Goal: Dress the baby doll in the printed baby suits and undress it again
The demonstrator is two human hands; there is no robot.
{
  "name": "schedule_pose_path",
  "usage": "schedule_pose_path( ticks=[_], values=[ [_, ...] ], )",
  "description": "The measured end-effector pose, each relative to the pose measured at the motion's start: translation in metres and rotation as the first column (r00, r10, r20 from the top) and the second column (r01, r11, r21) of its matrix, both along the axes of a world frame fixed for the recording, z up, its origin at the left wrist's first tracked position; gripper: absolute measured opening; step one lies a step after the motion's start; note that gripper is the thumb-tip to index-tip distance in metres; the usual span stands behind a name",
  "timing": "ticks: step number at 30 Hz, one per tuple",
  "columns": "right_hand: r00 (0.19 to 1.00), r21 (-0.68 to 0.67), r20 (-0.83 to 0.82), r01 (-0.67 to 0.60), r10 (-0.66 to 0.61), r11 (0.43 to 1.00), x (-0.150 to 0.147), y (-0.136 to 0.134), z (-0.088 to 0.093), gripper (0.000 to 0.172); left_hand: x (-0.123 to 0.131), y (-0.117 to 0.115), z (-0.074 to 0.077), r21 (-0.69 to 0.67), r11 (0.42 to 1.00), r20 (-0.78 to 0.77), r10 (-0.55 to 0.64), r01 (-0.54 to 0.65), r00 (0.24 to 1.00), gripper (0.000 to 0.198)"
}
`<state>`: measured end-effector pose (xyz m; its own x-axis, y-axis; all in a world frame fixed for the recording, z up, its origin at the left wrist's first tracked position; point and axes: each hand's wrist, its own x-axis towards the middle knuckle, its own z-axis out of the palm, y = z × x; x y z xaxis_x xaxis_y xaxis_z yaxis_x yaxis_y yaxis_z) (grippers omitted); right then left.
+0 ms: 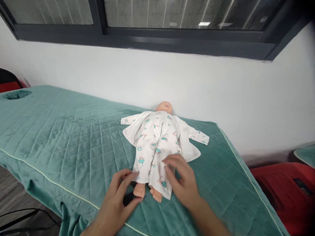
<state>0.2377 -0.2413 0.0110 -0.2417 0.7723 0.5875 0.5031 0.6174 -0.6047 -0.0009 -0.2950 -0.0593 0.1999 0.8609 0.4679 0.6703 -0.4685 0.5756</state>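
A baby doll (164, 107) lies on its back on the green quilted table (64, 131), its head toward the wall. It wears white printed clothes (157, 141), the jacket spread open at both sides. My left hand (118, 196) rests beside the doll's bare feet, fingers apart, fingertips at the hem of the left trouser leg. Over the right trouser leg my right hand (183, 180) hovers, fingers spread and slightly blurred. Neither hand holds anything.
A white wall with a dark-framed window (157, 29) runs behind the table. The table has a face hole (17, 95) at its far left end. A red object (285, 190) stands at the right, and black cables (22, 219) lie on the floor at lower left.
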Motion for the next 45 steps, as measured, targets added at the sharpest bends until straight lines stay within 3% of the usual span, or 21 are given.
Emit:
schedule_pose_path(
  ticks=[2, 5, 8, 13, 17, 24, 28, 33, 36, 39, 42, 45],
  values=[
    [0.981, -0.028, 0.159, -0.113, 0.116, 0.993, -0.018, -0.017, 0.007, 0.018, -0.003, 0.005, 0.003, -0.062, 0.998, -0.006, -0.021, 0.021, 1.000, 0.053],
    [0.937, -0.140, 0.324, -0.086, 0.127, 0.986, -0.037, -0.036, 0.011, 0.021, -0.005, 0.012, 0.010, -0.132, 0.983, 0.027, -0.122, 0.124, 0.992, 0.052],
    [0.925, -0.166, 0.377, 0.025, 0.040, 0.986, -0.046, -0.047, 0.003, 0.028, -0.003, 0.018, 0.016, -0.165, 0.970, 0.087, -0.166, 0.178, 0.982, 0.042],
    [0.867, -0.010, 0.456, 0.230, -0.201, 0.973, -0.059, -0.052, -0.021, 0.028, 0.004, 0.022, 0.019, -0.138, 0.979, 0.115, -0.134, 0.149, 0.984, 0.013],
    [0.858, 0.035, 0.436, 0.285, -0.272, 0.958, -0.068, -0.047, -0.024, 0.022, 0.002, 0.018, 0.021, -0.076, 0.982, 0.199, -0.152, 0.170, 0.968, 0.016],
    [0.960, 0.037, 0.228, 0.158, -0.162, 0.987, -0.064, -0.060, 0.000, 0.015, -0.009, 0.000, 0.037, 0.042, 0.995, 0.256, -0.096, 0.088, 0.962, 0.018],
    [0.958, 0.088, 0.246, 0.131, -0.149, 0.988, -0.062, -0.070, -0.003, 0.018, -0.010, -0.006, 0.028, 0.018, 0.998, 0.272, -0.067, 0.064, 0.960, 0.017],
    [0.948, 0.109, 0.286, 0.111, -0.138, 0.988, -0.051, -0.076, -0.010, 0.024, -0.006, -0.010, 0.011, 0.028, 0.997, 0.189, -0.072, 0.068, 0.979, 0.021],
    [0.968, 0.050, 0.195, 0.150, -0.157, 0.987, -0.036, -0.080, -0.013, 0.026, 0.001, -0.011, 0.019, 0.133, 0.988, 0.104, -0.087, 0.073, 0.991, 0.033],
    [0.955, -0.025, 0.143, 0.266, -0.260, 0.964, -0.023, -0.084, -0.024, 0.024, 0.017, -0.009, 0.034, 0.193, 0.970, -0.065, -0.140, 0.150, 0.988, 0.043],
    [0.929, -0.066, 0.176, 0.341, -0.326, 0.938, -0.018, -0.084, -0.038, 0.026, 0.037, -0.003, 0.042, 0.198, 0.971, -0.217, -0.094, 0.138, 0.972, 0.037],
    [0.926, -0.088, 0.203, 0.340, -0.317, 0.936, -0.020, -0.080, -0.046, 0.025, 0.050, 0.006, 0.041, 0.235, 0.965, -0.302, -0.040, 0.115, 0.952, 0.028]
  ],
)
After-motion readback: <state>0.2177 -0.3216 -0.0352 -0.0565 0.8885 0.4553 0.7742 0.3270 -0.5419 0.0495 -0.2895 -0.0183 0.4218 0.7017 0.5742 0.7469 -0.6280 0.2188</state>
